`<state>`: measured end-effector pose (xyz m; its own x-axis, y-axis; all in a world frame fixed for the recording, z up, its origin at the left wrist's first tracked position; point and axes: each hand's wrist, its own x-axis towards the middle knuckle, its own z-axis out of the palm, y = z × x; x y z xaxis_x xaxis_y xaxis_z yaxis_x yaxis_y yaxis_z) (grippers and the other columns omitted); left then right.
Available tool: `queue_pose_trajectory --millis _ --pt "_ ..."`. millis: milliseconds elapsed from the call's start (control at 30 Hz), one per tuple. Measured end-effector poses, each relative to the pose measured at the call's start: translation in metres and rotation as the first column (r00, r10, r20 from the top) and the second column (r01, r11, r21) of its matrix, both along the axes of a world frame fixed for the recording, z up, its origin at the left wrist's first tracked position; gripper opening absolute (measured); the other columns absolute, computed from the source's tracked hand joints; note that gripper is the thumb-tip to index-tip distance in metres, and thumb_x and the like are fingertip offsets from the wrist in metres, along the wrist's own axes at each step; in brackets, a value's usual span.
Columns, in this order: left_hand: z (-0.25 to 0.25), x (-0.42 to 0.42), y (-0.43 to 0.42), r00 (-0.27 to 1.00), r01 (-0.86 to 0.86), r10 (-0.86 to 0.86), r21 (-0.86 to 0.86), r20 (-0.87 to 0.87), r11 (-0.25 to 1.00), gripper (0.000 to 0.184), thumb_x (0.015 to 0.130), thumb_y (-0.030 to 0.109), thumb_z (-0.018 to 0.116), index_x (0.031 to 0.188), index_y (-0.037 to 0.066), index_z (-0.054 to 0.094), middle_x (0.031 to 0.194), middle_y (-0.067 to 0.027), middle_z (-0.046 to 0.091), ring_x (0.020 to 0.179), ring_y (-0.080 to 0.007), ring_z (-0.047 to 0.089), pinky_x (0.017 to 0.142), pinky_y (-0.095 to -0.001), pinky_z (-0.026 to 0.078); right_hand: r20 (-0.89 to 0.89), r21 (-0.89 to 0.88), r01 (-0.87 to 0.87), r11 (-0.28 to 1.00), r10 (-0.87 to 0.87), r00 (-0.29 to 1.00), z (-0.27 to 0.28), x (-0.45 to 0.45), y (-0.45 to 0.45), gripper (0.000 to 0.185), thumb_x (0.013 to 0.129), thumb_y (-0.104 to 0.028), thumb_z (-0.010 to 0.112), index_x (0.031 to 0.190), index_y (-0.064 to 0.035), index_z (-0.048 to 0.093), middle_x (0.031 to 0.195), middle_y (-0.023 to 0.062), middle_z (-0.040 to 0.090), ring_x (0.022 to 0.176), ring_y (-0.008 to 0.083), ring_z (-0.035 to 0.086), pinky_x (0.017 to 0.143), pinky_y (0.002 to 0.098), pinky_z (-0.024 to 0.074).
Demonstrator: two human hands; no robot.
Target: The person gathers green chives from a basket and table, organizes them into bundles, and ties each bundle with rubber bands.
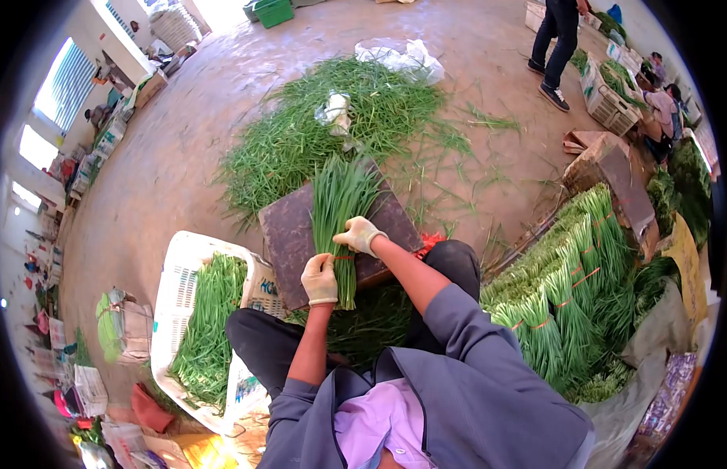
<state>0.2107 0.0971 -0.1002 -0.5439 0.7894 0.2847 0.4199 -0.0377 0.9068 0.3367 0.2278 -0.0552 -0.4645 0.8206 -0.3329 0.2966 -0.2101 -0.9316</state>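
Note:
A bundle of long green chives point(341, 199) lies over a dark, worn board point(289, 223) in front of me, stems toward my body. Around its lower stems runs a thin red tie point(344, 258). My left hand point(320, 280), in a pale work glove, is closed at the left side of the bundle, fingertips pinching at the tie. My right hand point(359, 236), gloved too, is closed over the bundle's right side just above the tie. Its fingertips press on the stems; whether they also grip the tie is unclear.
A loose heap of greens point(301, 129) lies on the floor beyond the board. At my left stands a white crate point(172, 313) of greens. Tied bundles point(566, 289) are stacked at my right. A person point(559, 39) stands at the upper right; others sit near crates point(609, 98).

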Motion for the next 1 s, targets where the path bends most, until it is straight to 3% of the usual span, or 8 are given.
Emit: queue_pose_trajectory --millis 67,267,400,467,667,800,933,1000 --pt "0.002 -0.001 -0.001 1.000 0.010 -0.010 0.013 0.006 1.000 0.007 0.087 0.007 0.070 0.090 0.001 0.070 0.078 -0.0062 0.068 0.070 -0.0139 0.061 0.070 -0.0296 0.050 0.120 0.014 -0.253 0.967 0.249 0.961 0.006 -0.004 -0.002 0.033 0.079 -0.024 0.077 0.085 0.0060 0.063 0.060 0.0116 0.061 0.051 0.0190 0.061 0.048 0.0344 0.0483" --pt "0.023 -0.005 0.002 0.983 0.059 -0.046 -0.065 0.180 0.996 0.005 0.087 0.006 0.069 0.088 0.000 0.070 0.072 -0.0001 0.063 0.068 -0.0052 0.053 0.064 -0.0241 0.045 -0.193 -0.236 0.036 0.971 -0.084 0.978 0.012 -0.004 0.008 0.026 0.088 -0.024 0.071 0.075 -0.0038 0.059 0.063 0.0044 0.059 0.047 0.0132 0.053 0.042 0.0298 0.0425" --pt "0.048 -0.020 0.010 0.980 0.197 -0.200 -0.300 0.021 0.934 0.014 0.084 0.013 0.072 0.080 -0.001 0.070 0.062 -0.0004 0.059 0.059 -0.0066 0.051 0.058 -0.0268 0.044 -0.162 -0.189 -0.063 0.980 0.032 0.986 0.005 -0.009 0.004 0.021 0.086 -0.021 0.070 0.080 -0.0010 0.065 0.067 0.0061 0.064 0.049 0.0135 0.057 0.043 0.0293 0.0445" --pt "0.048 -0.031 0.016 0.964 0.261 -0.264 -0.323 0.035 0.910 0.015 0.083 0.014 0.073 0.081 0.000 0.071 0.062 -0.0004 0.060 0.059 -0.0060 0.051 0.057 -0.0266 0.043 -0.112 -0.151 -0.226 0.962 0.211 0.971 0.007 -0.011 -0.005 0.018 0.084 -0.016 0.068 0.082 0.0017 0.069 0.069 0.0074 0.067 0.050 0.0145 0.059 0.044 0.0294 0.0461" --pt "0.046 -0.040 0.019 0.950 0.312 -0.285 -0.352 0.125 0.883 0.013 0.083 0.013 0.074 0.081 0.000 0.072 0.065 0.0020 0.062 0.060 -0.0043 0.050 0.056 -0.0253 0.043 -0.110 -0.165 -0.097 0.981 0.080 0.991 0.009 -0.011 -0.001 0.020 0.083 -0.018 0.069 0.077 0.0011 0.069 0.065 0.0068 0.066 0.049 0.0139 0.058 0.043 0.0291 0.0450" --pt "0.045 -0.039 0.018 0.948 0.319 -0.296 -0.333 0.119 0.887 0.013 0.085 0.012 0.071 0.080 0.000 0.072 0.067 0.0035 0.063 0.061 -0.0047 0.053 0.058 -0.0224 0.042 -0.072 -0.147 -0.279 0.949 0.271 0.960 0.011 -0.011 -0.012 0.021 0.084 -0.019 0.069 0.082 0.0015 0.071 0.067 0.0078 0.068 0.049 0.0137 0.059 0.043 0.0284 0.0462" --pt "0.043 -0.046 0.007 0.956 0.294 -0.265 -0.376 0.129 0.879 0.017 0.086 0.014 0.072 0.092 -0.001 0.072 0.073 0.0020 0.065 0.064 -0.0045 0.054 0.060 -0.0228 0.045 -0.077 -0.126 -0.057 0.990 0.047 0.996 0.023 0.001 -0.009 0.023 0.086 -0.019 0.067 0.087 0.0036 0.070 0.067 0.0077 0.068 0.050 0.0148 0.061 0.048 0.0293 0.0498" --pt "0.026 -0.052 -0.004 0.998 0.058 -0.061 -0.266 -0.004 0.962 0.039 0.083 0.027 0.078 0.111 0.001 0.069 0.089 -0.0074 0.070 0.077 -0.0147 0.063 0.072 -0.0298 0.052 -0.018 0.000 0.028 1.000 -0.028 0.999 0.033 0.013 -0.010 0.026 0.087 -0.021 0.067 0.087 0.0045 0.070 0.066 0.0084 0.068 0.051 0.0152 0.062 0.050 0.0296 0.0507"
